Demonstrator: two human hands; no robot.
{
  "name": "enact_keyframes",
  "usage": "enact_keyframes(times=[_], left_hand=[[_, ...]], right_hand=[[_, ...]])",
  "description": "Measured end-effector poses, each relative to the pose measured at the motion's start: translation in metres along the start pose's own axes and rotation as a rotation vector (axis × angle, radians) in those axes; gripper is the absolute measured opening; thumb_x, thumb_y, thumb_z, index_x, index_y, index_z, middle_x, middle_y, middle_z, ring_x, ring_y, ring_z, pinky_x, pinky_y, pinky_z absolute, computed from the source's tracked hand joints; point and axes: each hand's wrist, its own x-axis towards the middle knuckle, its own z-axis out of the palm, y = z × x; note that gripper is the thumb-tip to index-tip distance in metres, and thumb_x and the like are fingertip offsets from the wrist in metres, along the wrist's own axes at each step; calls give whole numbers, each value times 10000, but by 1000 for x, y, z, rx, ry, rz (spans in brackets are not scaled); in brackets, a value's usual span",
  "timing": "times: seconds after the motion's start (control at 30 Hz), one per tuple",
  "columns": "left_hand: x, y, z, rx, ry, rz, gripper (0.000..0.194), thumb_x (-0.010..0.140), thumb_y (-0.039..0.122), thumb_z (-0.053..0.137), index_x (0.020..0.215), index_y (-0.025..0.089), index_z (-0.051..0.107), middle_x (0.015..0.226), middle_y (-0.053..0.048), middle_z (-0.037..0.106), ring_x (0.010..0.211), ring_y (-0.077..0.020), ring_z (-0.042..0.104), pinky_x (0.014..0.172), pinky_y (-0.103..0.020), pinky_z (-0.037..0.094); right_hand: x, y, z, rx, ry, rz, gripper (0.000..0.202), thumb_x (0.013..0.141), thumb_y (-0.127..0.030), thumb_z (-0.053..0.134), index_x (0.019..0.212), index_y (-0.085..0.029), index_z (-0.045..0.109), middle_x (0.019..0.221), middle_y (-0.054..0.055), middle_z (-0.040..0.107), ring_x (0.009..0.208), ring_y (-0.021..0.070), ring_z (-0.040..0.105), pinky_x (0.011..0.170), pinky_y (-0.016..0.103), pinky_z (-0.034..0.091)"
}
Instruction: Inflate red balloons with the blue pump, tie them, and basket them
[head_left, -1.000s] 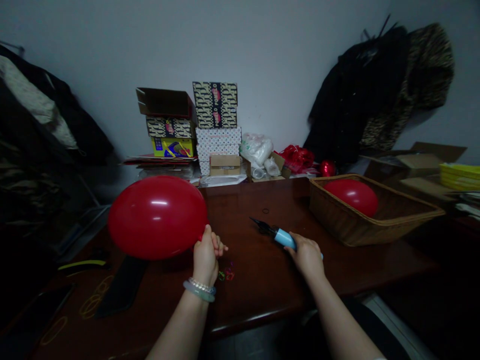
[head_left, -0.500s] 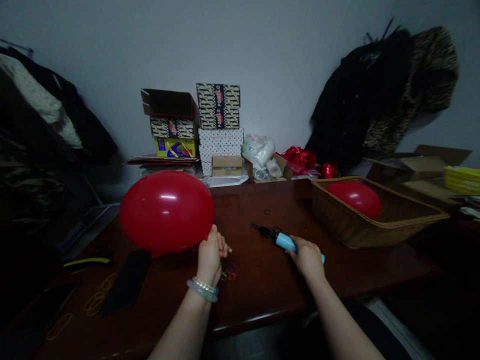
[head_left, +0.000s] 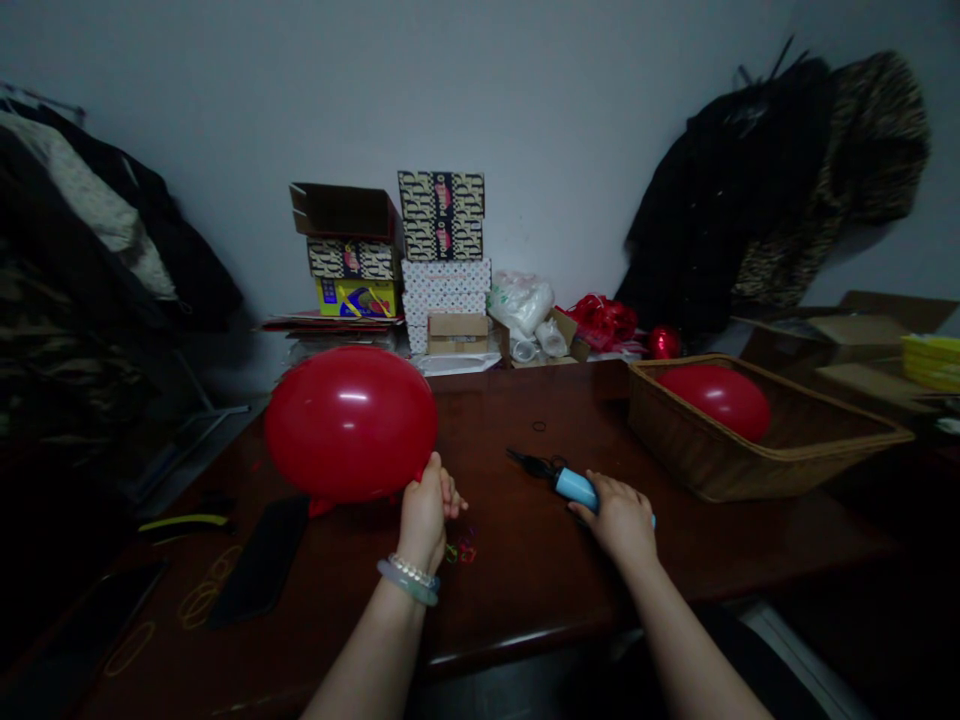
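A blown-up red balloon (head_left: 351, 424) is over the left side of the table, its neck end toward me. My left hand (head_left: 429, 508) is closed on that neck in a pinch; the neck itself is mostly hidden by the fingers. On the table to the right lies a hand balloon pump (head_left: 575, 487) with a light blue barrel and a black nozzle that points away to the left. My right hand (head_left: 621, 515) is wrapped over the rear part of its barrel. Small coloured bands (head_left: 466, 551) lie just right of my left wrist.
At the right, a wicker basket (head_left: 750, 470) holds another red balloon (head_left: 724, 400). A black flat object (head_left: 262, 560) and yellowish rubber bands (head_left: 199, 603) lie at left. Stacked boxes (head_left: 446, 285) stand at the wall. One dark band (head_left: 539, 426) lies mid-table.
The view has shifted slightly, moving everything a little to the right. The held balloon looks somewhat narrower from left to right. Both hands keep their holds.
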Motion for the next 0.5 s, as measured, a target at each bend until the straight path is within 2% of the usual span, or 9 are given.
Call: enact_keyframes(times=[0.1,0.23,0.3,0.4,0.5], left_hand=[[1,1,-2,19,6,-5,548,810,503,588,415,207,351,353,71,275,324,-70,292,448,-249,401],[6,5,-6,62,-19,-24,549,821,489,573,407,209,345,338,71,260,311,-72,286,437,-244,388],[9,8,-8,93,-28,-24,547,823,485,563,404,210,346,339,69,260,306,-73,287,430,-243,383],[11,12,-10,193,-76,-40,550,824,502,539,396,212,349,329,67,258,294,-75,285,424,-244,387],[8,14,-10,367,-144,-81,566,834,508,505,376,213,355,304,53,270,280,-79,297,422,-243,392]], right_hand=[[1,-4,-2,13,51,-22,485,829,-416,625,1231,-147,595,1269,154,628,1183,354,532,962,486,354],[1,-21,-14,61,136,-111,425,894,-400,552,1260,-185,577,1342,106,584,1296,292,449,1088,488,240],[1,-35,-23,165,238,-262,383,910,-380,541,1241,-194,592,1319,106,603,1296,285,458,1107,507,216],[-3,-58,-36,272,288,-452,302,931,-300,523,1214,-233,608,1264,72,647,1275,252,494,1114,507,223],[-7,-79,-47,347,323,-547,271,930,-234,532,1186,-247,620,1187,51,692,1220,234,545,1101,504,251]])
